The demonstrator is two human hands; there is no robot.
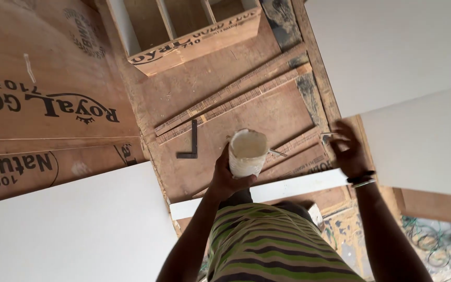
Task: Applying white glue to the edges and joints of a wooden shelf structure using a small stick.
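My left hand (224, 176) grips a white, glue-smeared cup (247, 152) from its side and holds it above the brown plywood worktop (267, 117). A thin metal piece (277, 153) shows just right of the cup. My right hand (348, 150), with dark and pale bangles on the wrist, hovers to the right near the worktop's edge. Its fingertips pinch a small pale thing (328, 135) that I cannot make out. My striped green shirt (267, 245) fills the bottom middle.
A dark L-shaped square (190, 147) lies on the worktop left of the cup. Long wooden strips (230, 100) lie diagonally beyond it, and a white strip (293, 188) runs along the near edge. An open wooden box (194, 39) stands at the top. Large plywood sheets (43, 94) and white boards (418, 146) flank both sides.
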